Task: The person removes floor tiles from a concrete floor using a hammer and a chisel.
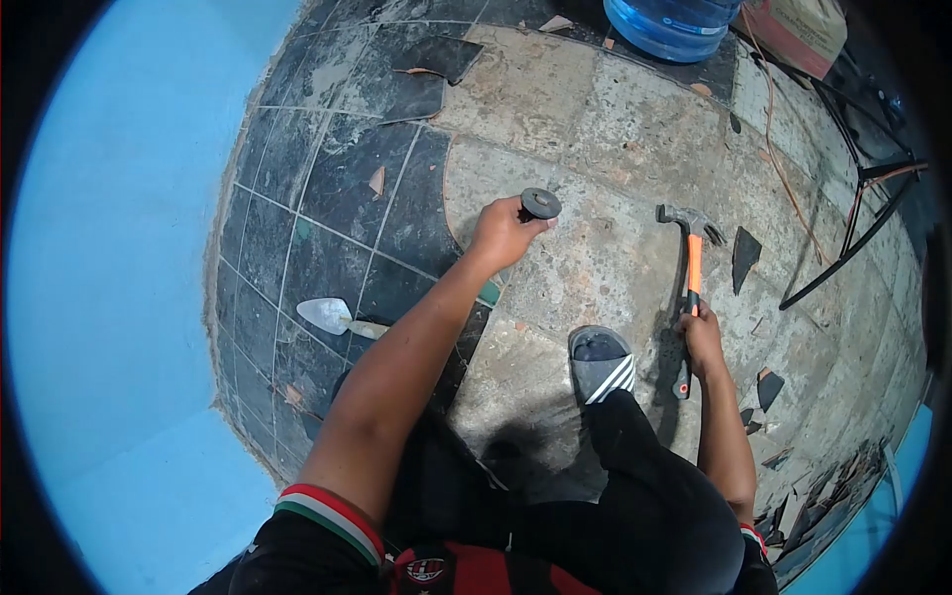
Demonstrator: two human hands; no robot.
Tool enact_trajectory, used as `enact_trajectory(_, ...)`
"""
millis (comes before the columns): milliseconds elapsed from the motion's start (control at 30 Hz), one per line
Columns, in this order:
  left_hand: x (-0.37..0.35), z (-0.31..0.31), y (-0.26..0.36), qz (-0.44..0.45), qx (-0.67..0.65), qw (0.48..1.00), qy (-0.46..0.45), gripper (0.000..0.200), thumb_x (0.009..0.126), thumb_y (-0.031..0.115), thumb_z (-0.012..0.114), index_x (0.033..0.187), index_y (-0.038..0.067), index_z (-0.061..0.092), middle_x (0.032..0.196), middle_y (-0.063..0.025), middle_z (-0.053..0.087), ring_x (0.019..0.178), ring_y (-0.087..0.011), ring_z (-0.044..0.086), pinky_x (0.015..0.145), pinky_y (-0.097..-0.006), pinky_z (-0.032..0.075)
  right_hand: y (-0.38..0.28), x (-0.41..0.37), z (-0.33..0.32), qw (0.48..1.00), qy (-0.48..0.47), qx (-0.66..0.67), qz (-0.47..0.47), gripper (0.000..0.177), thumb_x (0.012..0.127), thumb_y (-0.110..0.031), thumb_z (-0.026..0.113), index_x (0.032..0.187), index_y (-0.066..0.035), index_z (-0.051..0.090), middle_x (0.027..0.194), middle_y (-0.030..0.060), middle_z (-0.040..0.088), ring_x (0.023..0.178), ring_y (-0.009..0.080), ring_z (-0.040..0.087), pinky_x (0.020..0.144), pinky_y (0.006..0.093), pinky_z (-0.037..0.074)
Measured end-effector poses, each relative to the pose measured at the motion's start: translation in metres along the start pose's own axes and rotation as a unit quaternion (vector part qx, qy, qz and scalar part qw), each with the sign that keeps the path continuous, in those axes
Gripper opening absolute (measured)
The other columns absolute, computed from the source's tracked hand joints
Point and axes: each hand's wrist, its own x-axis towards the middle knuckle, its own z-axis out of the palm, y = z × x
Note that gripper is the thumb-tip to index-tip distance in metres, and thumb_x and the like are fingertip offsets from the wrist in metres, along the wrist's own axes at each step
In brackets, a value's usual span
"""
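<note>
Orange-handled hammer (691,268) sits in my right hand (702,337), fingers wrapped tight round the lower grip, its steel head well ahead of my knuckles. My left hand (504,234) is closed round a chisel (540,203); its round grey top pokes out just past my fingers, near the dark tiles (327,188). My sandal (601,363) lies between both hands.

1. The hammer (693,273), right of centre, had a dull grey metal head, a glossy orange shaft and a matt black grip.
2. The chisel (540,203), at centre, showed a matt dark grey top.
3. The trowel (327,315), at left, had a smooth, bright metal blade and a pale wooden handle.
4. The tiles (327,188), upper left, were dark and smooth; the bared floor (595,109) was rough grey mortar.
5. The bottle (674,25), at top, was clear blue plastic.
</note>
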Motion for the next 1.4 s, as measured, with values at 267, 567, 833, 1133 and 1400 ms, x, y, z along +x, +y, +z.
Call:
enact_trajectory(267,0.002,0.002,-0.006,0.019,0.081,0.997,-0.004,0.032,0.083,0.026,0.087,0.106,0.005,0.08,0.088,-0.0089,0.079,0.078,-0.0145,0.071,0.074,-0.0308,0.054,-0.014,-0.031,0.012,1.0,-0.019,-0.001,0.009,0.029,0.082,0.005,0.054,0.11,-0.003,0.059,0.083,0.0023,0.056,0.071,0.0136,0.057,0.063,0.03,0.051)
enact_trajectory(567,0.02,0.003,-0.041,0.022,-0.01,1.0,-0.002,0.032,0.095,0.026,0.074,0.114,0.002,0.073,0.097,-0.0182,0.076,0.085,-0.0301,0.072,0.08,-0.039,0.054,-0.101,-0.053,0.02,0.99,-0.083,-0.092,-0.061,0.027,0.098,-0.015,0.069,0.119,-0.003,0.057,0.074,0.0008,0.054,0.055,0.013,0.054,0.05,0.031,0.044)
enact_trajectory(833,0.019,-0.011,-0.029,0.043,0.111,0.991,-0.052,0.033,0.095,0.025,0.073,0.112,-0.004,0.068,0.094,-0.0235,0.073,0.086,-0.0379,0.071,0.077,-0.043,0.054,-0.2,-0.051,0.044,0.977,-0.084,-0.11,-0.164,0.031,0.107,-0.032,0.058,0.097,-0.003,0.057,0.066,-0.0013,0.05,0.051,0.0095,0.048,0.047,0.0294,0.041)
enact_trajectory(1133,0.015,-0.009,-0.038,0.121,0.081,0.989,-0.008,0.032,0.092,0.024,0.077,0.104,-0.004,0.069,0.087,-0.0243,0.07,0.08,-0.042,0.069,0.073,-0.0457,0.053,-0.163,-0.043,0.093,0.898,0.0,-0.263,-0.352,0.032,0.107,-0.029,0.054,0.102,0.002,0.057,0.069,0.0177,0.06,0.064,0.0321,0.061,0.064,0.0476,0.047)
enact_trajectory(1400,0.022,-0.006,-0.05,0.123,0.057,0.991,-0.02,0.03,0.092,0.024,0.077,0.101,-0.004,0.069,0.085,-0.0249,0.07,0.077,-0.0402,0.069,0.069,-0.046,0.052,-0.224,-0.044,0.055,0.947,-0.035,-0.203,-0.245,0.035,0.106,-0.032,0.058,0.096,0.002,0.059,0.065,0.0092,0.056,0.06,0.0217,0.056,0.058,0.041,0.044)
